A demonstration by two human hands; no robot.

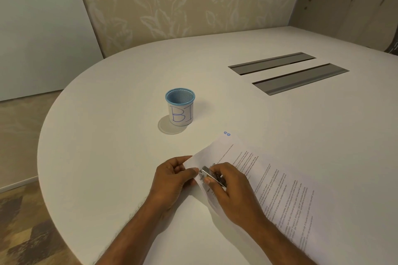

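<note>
Printed paper sheets [269, 180] lie on the white table [112, 157], running from the middle toward the lower right. My left hand [172, 178] pinches their near-left corner, lifted a little off the table. My right hand [228, 189] grips a small silver metal tool [212, 175], which looks like a staple remover or small stapler, with its tip at that same corner. A blue mesh cup [180, 106], wrapped in white paper with "BI" written on it in blue, stands upright behind the hands and looks empty.
Two grey cable hatches [301, 77] are set into the table top at the far right. The table's rounded edge curves along the left, with the floor [19, 211] below it. A patterned wall panel [172, 2] stands behind the table.
</note>
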